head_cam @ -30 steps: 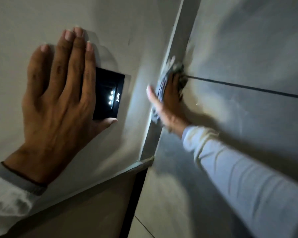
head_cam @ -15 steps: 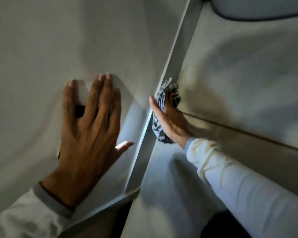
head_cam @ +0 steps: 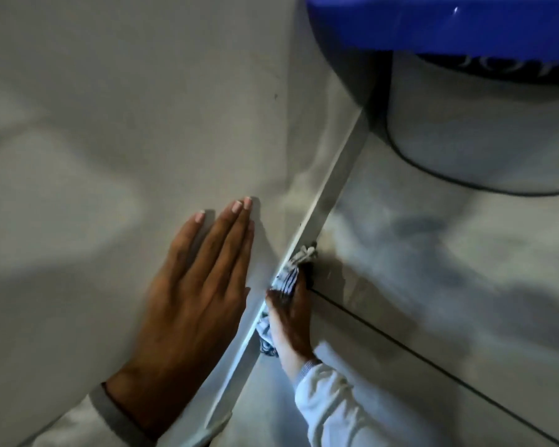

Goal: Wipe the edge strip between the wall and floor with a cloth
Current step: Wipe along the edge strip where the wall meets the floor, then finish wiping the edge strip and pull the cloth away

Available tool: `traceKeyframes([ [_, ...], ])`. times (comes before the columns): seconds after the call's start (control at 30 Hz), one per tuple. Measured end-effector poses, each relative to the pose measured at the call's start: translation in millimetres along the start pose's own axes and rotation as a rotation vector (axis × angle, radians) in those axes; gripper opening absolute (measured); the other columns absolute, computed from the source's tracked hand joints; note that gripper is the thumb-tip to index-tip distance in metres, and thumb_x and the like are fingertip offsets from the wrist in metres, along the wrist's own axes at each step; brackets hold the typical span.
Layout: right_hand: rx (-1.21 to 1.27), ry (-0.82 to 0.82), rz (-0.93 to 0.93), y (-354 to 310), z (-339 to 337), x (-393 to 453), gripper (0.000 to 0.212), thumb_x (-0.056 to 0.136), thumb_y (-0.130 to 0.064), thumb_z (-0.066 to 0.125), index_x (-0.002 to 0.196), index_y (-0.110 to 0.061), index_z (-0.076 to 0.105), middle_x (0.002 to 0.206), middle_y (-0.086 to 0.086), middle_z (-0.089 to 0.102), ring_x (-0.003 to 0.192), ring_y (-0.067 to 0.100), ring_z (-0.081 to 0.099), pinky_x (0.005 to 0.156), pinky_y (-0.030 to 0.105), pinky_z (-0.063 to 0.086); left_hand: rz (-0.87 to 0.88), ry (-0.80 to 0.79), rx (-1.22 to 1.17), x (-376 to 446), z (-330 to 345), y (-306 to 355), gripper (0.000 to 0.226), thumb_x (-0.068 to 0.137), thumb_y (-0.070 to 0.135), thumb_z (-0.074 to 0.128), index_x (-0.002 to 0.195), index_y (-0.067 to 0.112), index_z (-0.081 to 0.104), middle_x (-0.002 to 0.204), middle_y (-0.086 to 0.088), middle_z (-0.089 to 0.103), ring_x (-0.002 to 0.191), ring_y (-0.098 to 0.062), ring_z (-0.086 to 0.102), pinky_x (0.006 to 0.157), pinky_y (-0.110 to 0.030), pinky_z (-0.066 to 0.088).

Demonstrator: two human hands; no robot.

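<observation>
A pale edge strip [head_cam: 331,185] runs diagonally between the light wall [head_cam: 142,108] on the left and the tiled floor [head_cam: 449,285] on the right. My right hand [head_cam: 292,317] presses a striped grey-and-white cloth [head_cam: 288,279] against the strip, the cloth bunched above and below my fingers. Flat on the wall beside the strip lies my left hand [head_cam: 194,295], fingers together, holding nothing. Both arms wear white sleeves.
A blue rounded object [head_cam: 449,24] with a pale cylindrical body [head_cam: 481,130] stands on the floor at the top right, close to the strip. A dark grout line [head_cam: 433,366] crosses the floor tiles.
My view and both hands have moved along the strip. The black wall light near my left hand is out of sight, and the blue object has come into view at the top.
</observation>
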State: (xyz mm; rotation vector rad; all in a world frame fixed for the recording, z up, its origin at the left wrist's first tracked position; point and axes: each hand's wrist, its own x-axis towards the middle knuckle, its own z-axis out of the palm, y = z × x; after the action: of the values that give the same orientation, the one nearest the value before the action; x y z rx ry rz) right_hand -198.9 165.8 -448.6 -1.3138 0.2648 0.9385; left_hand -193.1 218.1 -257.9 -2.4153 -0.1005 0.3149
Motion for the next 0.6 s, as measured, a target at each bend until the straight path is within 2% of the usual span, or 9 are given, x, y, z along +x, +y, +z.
traceKeyframes([
  [0.13, 0.170, -0.050, 0.206, -52.2, -52.8, -6.7, 0.030, 0.080, 0.003, 0.072, 0.108, -0.010, 0.073, 0.092, 0.007, 0.081, 0.077, 0.015, 0.078, 0.066, 0.023, 0.062, -0.044, 0.037, -0.123, 6.4, -12.5, -4.8, 0.061, 0.095, 0.007, 0.071, 0.150, -0.013, 0.055, 0.159, -0.032, 0.052, 0.147, -0.045, 0.053, 0.131, -0.051, 0.034],
  [0.23, 0.255, -0.311, 0.257, -137.4, -104.4, -32.7, 0.051, 0.075, -0.015, 0.064, 0.125, -0.006, 0.071, 0.119, 0.027, 0.076, 0.104, 0.037, 0.074, 0.085, 0.037, 0.062, -0.241, 0.035, -0.590, 20.3, -54.5, -2.7, 0.054, 0.108, 0.022, 0.050, 0.152, -0.008, 0.056, 0.157, -0.028, 0.058, 0.144, -0.043, 0.059, 0.122, -0.038, 0.033],
  [0.3, 0.217, -0.453, 0.227, -190.9, -127.5, -46.8, 0.052, 0.080, -0.009, 0.053, 0.129, -0.003, 0.069, 0.128, 0.026, 0.073, 0.112, 0.034, 0.073, 0.094, 0.037, 0.061, -0.557, -0.062, -1.195, 36.8, -94.5, -2.7, 0.052, 0.115, 0.032, 0.047, 0.159, 0.005, 0.051, 0.156, -0.016, 0.060, 0.134, -0.022, 0.067, 0.114, -0.022, 0.043],
  [0.37, 0.142, -0.501, 0.229, -249.4, -141.2, -61.8, 0.044, 0.084, 0.002, 0.046, 0.114, -0.003, 0.078, 0.116, 0.021, 0.078, 0.098, 0.023, 0.077, 0.088, 0.035, 0.064, -0.904, -0.218, -1.837, 58.3, -132.7, -14.1, 0.043, 0.109, 0.036, 0.057, 0.149, 0.019, 0.061, 0.141, -0.009, 0.073, 0.101, -0.002, 0.078, 0.087, -0.018, 0.062],
  [0.43, 0.078, -0.489, 0.246, -307.3, -161.4, -75.3, 0.034, 0.082, -0.002, 0.050, 0.101, 0.007, 0.076, 0.122, 0.041, 0.066, 0.086, 0.023, 0.070, 0.084, 0.042, 0.064, -0.957, -0.341, -2.243, 83.5, -165.0, -25.8, 0.037, 0.095, 0.040, 0.069, 0.124, 0.019, 0.078, 0.121, -0.012, 0.084, 0.084, -0.007, 0.081, 0.071, -0.023, 0.067],
  [0.47, 0.089, -0.486, 0.260, -337.9, -169.2, -82.4, 0.036, 0.076, -0.010, 0.055, 0.103, 0.007, 0.072, 0.106, 0.031, 0.071, 0.085, 0.026, 0.065, 0.079, 0.039, 0.060, -0.902, -0.356, -2.327, 97.1, -176.5, -29.4, 0.036, 0.087, 0.037, 0.074, 0.116, 0.016, 0.082, 0.112, -0.012, 0.086, 0.082, -0.011, 0.082, 0.068, -0.024, 0.068],
  [0.5, 0.099, -0.468, 0.270, -370.9, -177.1, -87.2, 0.042, 0.070, -0.015, 0.059, 0.107, 0.003, 0.067, 0.098, 0.015, 0.054, 0.085, 0.028, 0.060, 0.075, 0.036, 0.056, -0.865, -0.346, -2.363, 113.3, -189.5, -32.1, 0.031, 0.084, 0.029, 0.078, 0.109, 0.014, 0.084, 0.102, -0.009, 0.088, 0.080, -0.011, 0.082, 0.066, -0.022, 0.068],
  [0.53, 0.122, -0.454, 0.282, -400.8, -183.3, -86.9, 0.049, 0.068, -0.018, 0.061, 0.113, 0.003, 0.065, 0.099, 0.028, 0.060, 0.087, 0.029, 0.060, 0.073, 0.034, 0.054, -0.855, -0.314, -2.356, 130.5, -199.3, -35.5, 0.021, 0.084, 0.019, 0.080, 0.103, 0.012, 0.085, 0.094, -0.005, 0.089, 0.076, -0.009, 0.082, 0.064, -0.021, 0.067],
  [0.6, 0.086, -0.415, 0.292, -454.7, -188.3, -73.7, 0.047, 0.081, -0.022, 0.058, 0.119, 0.004, 0.067, 0.102, 0.023, 0.070, 0.090, 0.031, 0.069, 0.077, 0.032, 0.059, -0.894, -0.220, -2.353, 166.3, -211.8, -43.6, 0.013, 0.089, 0.001, 0.080, 0.095, 0.012, 0.082, 0.081, 0.001, 0.087, 0.068, -0.005, 0.080, 0.064, -0.020, 0.068],
])
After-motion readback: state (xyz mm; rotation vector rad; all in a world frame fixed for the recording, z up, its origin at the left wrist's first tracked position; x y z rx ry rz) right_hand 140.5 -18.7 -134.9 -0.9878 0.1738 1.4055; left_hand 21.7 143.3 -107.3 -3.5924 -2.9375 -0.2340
